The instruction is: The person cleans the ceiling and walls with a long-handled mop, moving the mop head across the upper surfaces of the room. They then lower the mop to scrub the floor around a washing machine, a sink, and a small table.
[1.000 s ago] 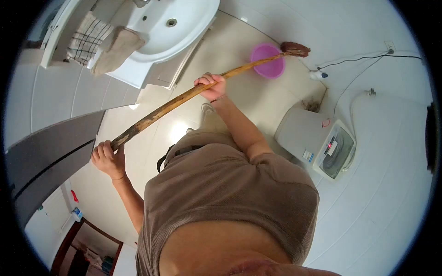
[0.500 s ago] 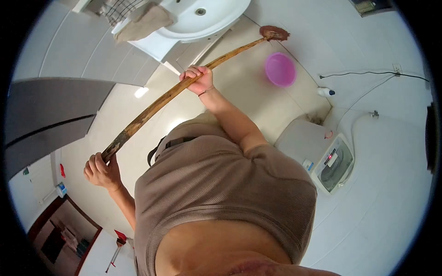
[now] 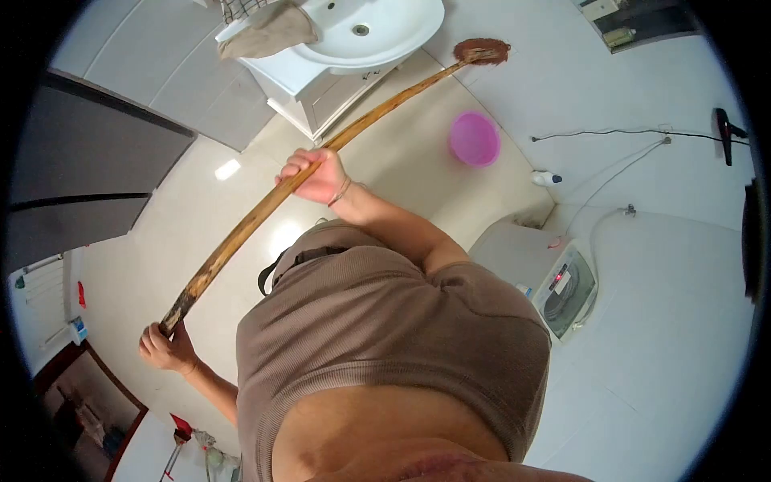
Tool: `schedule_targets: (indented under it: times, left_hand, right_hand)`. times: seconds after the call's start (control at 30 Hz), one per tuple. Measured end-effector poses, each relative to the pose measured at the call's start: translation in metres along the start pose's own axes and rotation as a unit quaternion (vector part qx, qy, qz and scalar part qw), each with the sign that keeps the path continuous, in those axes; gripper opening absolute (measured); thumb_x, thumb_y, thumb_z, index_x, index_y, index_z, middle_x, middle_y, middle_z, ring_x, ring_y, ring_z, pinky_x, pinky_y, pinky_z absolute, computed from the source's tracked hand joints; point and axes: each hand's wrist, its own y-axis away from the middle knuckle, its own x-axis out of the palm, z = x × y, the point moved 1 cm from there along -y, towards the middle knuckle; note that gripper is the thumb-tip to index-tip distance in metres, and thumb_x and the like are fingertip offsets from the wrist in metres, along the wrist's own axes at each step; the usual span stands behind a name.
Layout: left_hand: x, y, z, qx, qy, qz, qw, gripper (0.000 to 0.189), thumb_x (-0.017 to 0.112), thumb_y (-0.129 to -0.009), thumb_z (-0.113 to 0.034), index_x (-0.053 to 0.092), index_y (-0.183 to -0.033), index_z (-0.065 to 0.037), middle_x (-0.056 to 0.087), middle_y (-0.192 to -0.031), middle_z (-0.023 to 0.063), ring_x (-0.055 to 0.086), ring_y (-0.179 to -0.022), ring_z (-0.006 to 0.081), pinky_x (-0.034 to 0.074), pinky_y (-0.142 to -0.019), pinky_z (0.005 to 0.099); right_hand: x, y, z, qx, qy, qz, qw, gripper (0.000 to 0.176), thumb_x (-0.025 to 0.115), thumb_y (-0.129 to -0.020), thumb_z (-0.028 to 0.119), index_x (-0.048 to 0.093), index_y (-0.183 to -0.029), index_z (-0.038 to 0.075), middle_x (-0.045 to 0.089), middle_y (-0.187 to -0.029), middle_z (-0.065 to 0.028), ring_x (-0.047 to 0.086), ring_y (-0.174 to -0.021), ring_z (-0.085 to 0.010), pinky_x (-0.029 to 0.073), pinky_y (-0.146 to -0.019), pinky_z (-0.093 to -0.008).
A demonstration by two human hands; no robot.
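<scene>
A long mop with a crooked wooden handle (image 3: 245, 229) runs diagonally from lower left to upper right. Its reddish-brown mop head (image 3: 483, 51) appears against the white wall, above the floor edge; firm contact cannot be made out. My left hand (image 3: 167, 347) is closed around the dark, rough butt end of the handle. Farther along, near the middle, my right hand (image 3: 317, 175) wraps around the same handle, fingers curled over it. The floor beyond my right hand holds a pink basin (image 3: 474, 139).
A white washbasin (image 3: 373, 36) on a cabinet (image 3: 333, 100) stands at the top, with a beige cloth (image 3: 273, 34) on its edge. A washing machine (image 3: 514, 249) stands at right. A white bottle (image 3: 544, 178) and a black cable (image 3: 610, 131) are near the right wall.
The mop head has moved up the wall, farther from the pink basin. Both hands have shifted down and left in view, still gripping the handle. The whole view has also shifted slightly.
</scene>
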Motion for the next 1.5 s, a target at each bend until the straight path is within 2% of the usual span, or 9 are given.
schedule_targets:
  times: [0.33,0.6,0.73,0.8,1.03,1.23,1.3,1.43,1.5]
  left_hand:
    - [0.024,0.146,0.023,-0.14,0.071,0.142,0.977,0.034,0.076,-0.054,-0.02,0.051,-0.073,-0.007,0.05,-0.067,0.0066,0.047,-0.065,0.0279,0.039,-0.058,0.0394]
    - [0.065,0.202,0.016,-0.253,0.088,0.239,0.933,0.023,0.07,-0.064,-0.02,0.05,-0.066,-0.008,0.051,-0.063,0.0086,0.05,-0.06,0.0293,0.041,-0.053,0.0404]
    - [0.07,0.203,0.019,-0.225,0.1,0.258,0.934,0.024,0.069,-0.067,-0.021,0.051,-0.061,-0.008,0.051,-0.057,0.0082,0.05,-0.054,0.0291,0.04,-0.048,0.0408]
    - [0.065,0.207,0.014,-0.24,0.119,0.345,0.899,0.022,0.067,-0.069,-0.021,0.053,-0.061,-0.007,0.056,-0.059,0.0117,0.054,-0.055,0.0326,0.043,-0.049,0.0413]
    - [0.065,0.215,-0.001,-0.264,0.173,0.478,0.82,0.024,0.067,-0.066,-0.025,0.057,-0.061,-0.004,0.057,-0.06,0.0184,0.058,-0.057,0.0365,0.045,-0.052,0.0415]
    - [0.059,0.241,-0.015,-0.304,0.207,0.54,0.757,0.026,0.066,-0.065,-0.025,0.058,-0.061,-0.001,0.057,-0.06,0.0201,0.058,-0.058,0.0373,0.045,-0.052,0.0414]
    - [0.053,0.241,-0.02,-0.321,0.213,0.528,0.757,0.024,0.066,-0.063,-0.023,0.059,-0.062,0.0,0.057,-0.06,0.0206,0.057,-0.057,0.0374,0.045,-0.053,0.0412]
    - [0.042,0.24,-0.022,-0.337,0.215,0.571,0.717,0.019,0.065,-0.057,-0.017,0.059,-0.063,0.0,0.057,-0.058,0.019,0.057,-0.053,0.0334,0.044,-0.052,0.0389]
    - [0.023,0.251,-0.027,-0.345,0.224,0.587,0.698,0.02,0.066,-0.055,-0.016,0.059,-0.063,0.001,0.057,-0.057,0.0179,0.056,-0.053,0.0321,0.044,-0.053,0.039]
  right_hand:
    - [-0.037,0.019,-0.061,0.042,0.109,-0.162,0.98,0.017,0.049,-0.072,0.01,0.045,-0.055,0.009,0.047,-0.062,-0.0075,0.046,-0.07,-0.0251,0.036,-0.085,-0.0431]
    - [-0.066,0.017,-0.066,0.047,0.126,-0.303,0.943,0.009,0.047,-0.076,0.008,0.043,-0.068,0.006,0.045,-0.067,-0.0076,0.046,-0.076,-0.0239,0.037,-0.085,-0.039]
    - [-0.076,0.012,-0.067,0.02,0.118,-0.347,0.93,0.008,0.048,-0.079,0.008,0.042,-0.074,0.005,0.046,-0.07,-0.008,0.045,-0.079,-0.0237,0.037,-0.085,-0.0374]
    - [-0.081,0.019,-0.068,0.006,0.1,-0.398,0.912,0.009,0.05,-0.081,0.01,0.043,-0.077,0.005,0.046,-0.073,-0.0078,0.046,-0.08,-0.024,0.038,-0.085,-0.0378]
    - [-0.081,0.021,-0.062,0.05,0.055,-0.426,0.902,0.008,0.051,-0.079,0.006,0.043,-0.078,0.005,0.048,-0.074,-0.0077,0.048,-0.075,-0.0217,0.042,-0.079,-0.0361]
    - [-0.098,0.026,-0.043,0.124,0.197,-0.399,0.887,0.007,0.049,-0.081,0.011,0.047,-0.08,0.005,0.051,-0.077,-0.0081,0.051,-0.078,-0.022,0.042,-0.079,-0.0383]
    - [-0.114,0.028,-0.031,0.189,0.222,-0.326,0.899,0.014,0.053,-0.081,0.013,0.05,-0.092,0.005,0.053,-0.097,-0.0096,0.052,-0.098,-0.0245,0.038,-0.093,-0.0404]
    - [-0.12,0.036,-0.013,0.217,0.184,-0.282,0.916,0.018,0.051,-0.082,0.013,0.051,-0.097,0.004,0.053,-0.102,-0.0096,0.051,-0.101,-0.0238,0.037,-0.095,-0.0398]
    - [-0.099,0.052,0.001,0.295,0.172,-0.224,0.913,0.02,0.051,-0.083,0.014,0.051,-0.101,0.005,0.053,-0.109,-0.0102,0.049,-0.108,-0.0224,0.036,-0.097,-0.0394]
